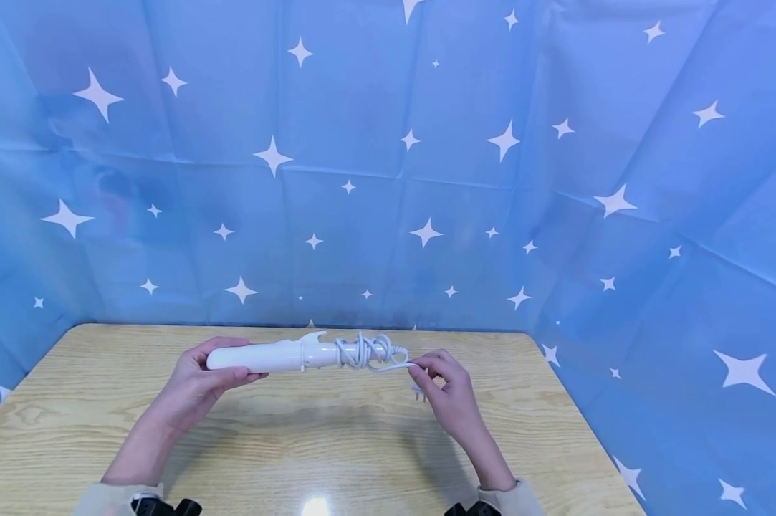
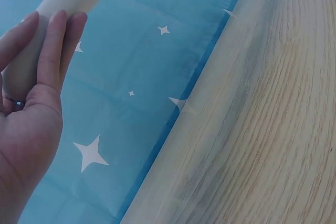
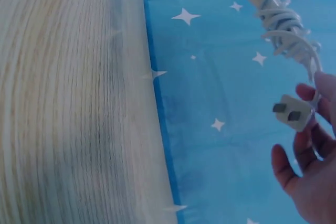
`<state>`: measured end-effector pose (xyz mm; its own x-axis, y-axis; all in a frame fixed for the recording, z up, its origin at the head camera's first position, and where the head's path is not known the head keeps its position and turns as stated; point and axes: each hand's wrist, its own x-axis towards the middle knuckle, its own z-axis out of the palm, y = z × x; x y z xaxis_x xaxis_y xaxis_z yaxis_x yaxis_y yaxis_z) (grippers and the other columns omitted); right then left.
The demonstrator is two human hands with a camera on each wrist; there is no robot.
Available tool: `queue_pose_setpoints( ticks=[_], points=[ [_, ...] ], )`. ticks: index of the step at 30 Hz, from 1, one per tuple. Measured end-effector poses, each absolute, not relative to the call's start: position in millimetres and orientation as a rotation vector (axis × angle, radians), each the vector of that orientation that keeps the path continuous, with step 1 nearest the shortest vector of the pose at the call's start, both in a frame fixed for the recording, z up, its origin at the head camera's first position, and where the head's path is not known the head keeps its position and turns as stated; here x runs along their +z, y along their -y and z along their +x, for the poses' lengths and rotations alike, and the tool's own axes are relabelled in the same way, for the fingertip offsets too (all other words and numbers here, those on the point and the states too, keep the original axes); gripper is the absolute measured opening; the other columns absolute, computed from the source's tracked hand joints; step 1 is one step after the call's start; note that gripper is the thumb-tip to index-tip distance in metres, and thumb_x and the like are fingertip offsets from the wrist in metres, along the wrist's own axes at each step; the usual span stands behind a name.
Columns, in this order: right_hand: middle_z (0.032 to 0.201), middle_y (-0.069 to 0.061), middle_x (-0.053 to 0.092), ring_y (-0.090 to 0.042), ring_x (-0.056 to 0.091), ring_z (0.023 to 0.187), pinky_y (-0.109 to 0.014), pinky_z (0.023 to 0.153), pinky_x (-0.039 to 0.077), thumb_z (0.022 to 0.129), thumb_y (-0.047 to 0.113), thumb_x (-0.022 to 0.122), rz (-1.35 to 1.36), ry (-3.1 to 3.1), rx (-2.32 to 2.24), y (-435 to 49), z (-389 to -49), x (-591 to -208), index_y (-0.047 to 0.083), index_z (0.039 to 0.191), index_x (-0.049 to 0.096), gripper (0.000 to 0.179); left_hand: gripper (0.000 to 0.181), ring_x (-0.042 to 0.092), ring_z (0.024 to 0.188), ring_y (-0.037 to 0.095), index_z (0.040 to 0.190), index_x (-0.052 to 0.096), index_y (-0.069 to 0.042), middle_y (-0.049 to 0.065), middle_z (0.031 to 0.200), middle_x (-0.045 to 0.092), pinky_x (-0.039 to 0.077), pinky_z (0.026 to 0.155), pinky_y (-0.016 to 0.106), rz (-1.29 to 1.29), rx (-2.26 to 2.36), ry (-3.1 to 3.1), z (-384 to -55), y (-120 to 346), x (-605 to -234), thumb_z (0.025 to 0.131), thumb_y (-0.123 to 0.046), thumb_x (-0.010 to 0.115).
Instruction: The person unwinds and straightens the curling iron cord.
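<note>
Wand (image 1: 265,357) gripped by left hand (image 1: 196,382); right hand (image 1: 451,394) pinches cord (image 1: 362,352) near 2-pin plug (image 3: 294,113).

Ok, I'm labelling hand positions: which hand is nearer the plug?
Right. The right hand is close beside the plug, pinching the cord; the left hand is farther, gripping the opposite end of the white appliance.

Glare (image 1: 315,507) and soft shadows (image 1: 429,451) mark the table (image 1: 555,444); wrist views look dimmer.
</note>
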<state>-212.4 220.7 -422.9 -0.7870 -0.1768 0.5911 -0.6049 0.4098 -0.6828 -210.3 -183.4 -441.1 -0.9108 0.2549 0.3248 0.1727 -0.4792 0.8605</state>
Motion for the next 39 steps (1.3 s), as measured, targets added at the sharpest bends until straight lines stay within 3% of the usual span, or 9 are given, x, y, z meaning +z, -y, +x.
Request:
queue_pose_setpoints(
  ticks=[3,8,11,14,23,31,39],
  points=[
    [0.099,-0.007,0.068,-0.011,0.060,0.083,-0.025,0.067,0.056,0.098,0.004,0.068,0.643,2.289,1.479,-225.1,-212.9,-422.8,0.006,0.099,0.076,0.008,0.047,0.071,0.104,0.034,0.123,0.070,-0.003,0.018,0.122,0.054,0.059,0.095,0.046,0.679,2.576,-1.556,-211.1,185.8,-441.4,0.091,0.025,0.054],
    [0.087,-0.011,0.065,-0.015,0.060,0.068,-0.028,0.049,0.053,0.100,0.003,0.065,0.639,2.312,1.634,-233.6,-214.0,-420.6,-0.001,0.105,0.074,0.011,0.046,0.068,0.107,0.033,0.125,0.068,0.000,0.017,0.123,0.054,0.059,0.096,0.047,0.715,2.579,-1.533,-212.0,190.4,-443.0,0.091,0.026,0.052],
    [0.086,-0.010,0.062,-0.020,0.057,0.063,-0.031,0.045,0.050,0.100,0.002,0.064,0.692,2.315,1.631,-237.5,-215.2,-420.5,-0.001,0.105,0.074,0.012,0.043,0.067,0.108,0.033,0.126,0.066,0.003,0.017,0.125,0.052,0.058,0.096,0.048,0.712,2.573,-1.543,-211.6,192.2,-444.1,0.092,0.025,0.052],
    [0.089,-0.010,0.062,-0.022,0.056,0.061,-0.030,0.045,0.049,0.100,0.001,0.065,0.716,2.316,1.625,-241.8,-216.6,-421.5,-0.001,0.104,0.074,0.011,0.042,0.065,0.111,0.032,0.126,0.066,0.004,0.017,0.126,0.050,0.058,0.096,0.049,0.710,2.574,-1.537,-210.4,193.3,-445.4,0.092,0.025,0.051],
    [0.096,-0.009,0.065,-0.012,0.050,0.065,-0.022,0.051,0.046,0.100,0.006,0.066,0.600,2.360,1.561,-256.1,-221.0,-420.7,0.003,0.104,0.076,0.011,0.047,0.062,0.114,0.027,0.124,0.069,-0.002,0.014,0.127,0.053,0.058,0.097,0.048,0.760,2.581,-1.525,-206.5,196.1,-445.9,0.091,0.027,0.051],
    [0.090,-0.009,0.062,-0.035,0.056,0.069,-0.026,0.055,0.053,0.100,0.007,0.067,0.442,2.333,1.599,-253.5,-223.1,-421.1,-0.003,0.104,0.075,0.014,0.052,0.062,0.114,0.028,0.125,0.070,-0.003,0.012,0.127,0.058,0.059,0.095,0.048,0.885,2.557,-1.461,-207.0,197.3,-446.8,0.090,0.029,0.048],
    [0.084,-0.005,0.063,-0.031,0.059,0.065,-0.028,0.050,0.051,0.097,0.006,0.071,0.263,2.329,1.610,-250.4,-222.6,-417.5,-0.001,0.102,0.078,0.011,0.054,0.060,0.117,0.025,0.125,0.070,-0.005,0.011,0.130,0.064,0.060,0.095,0.047,0.914,2.520,-1.501,-204.1,201.9,-450.9,0.089,0.029,0.049]
  ],
)
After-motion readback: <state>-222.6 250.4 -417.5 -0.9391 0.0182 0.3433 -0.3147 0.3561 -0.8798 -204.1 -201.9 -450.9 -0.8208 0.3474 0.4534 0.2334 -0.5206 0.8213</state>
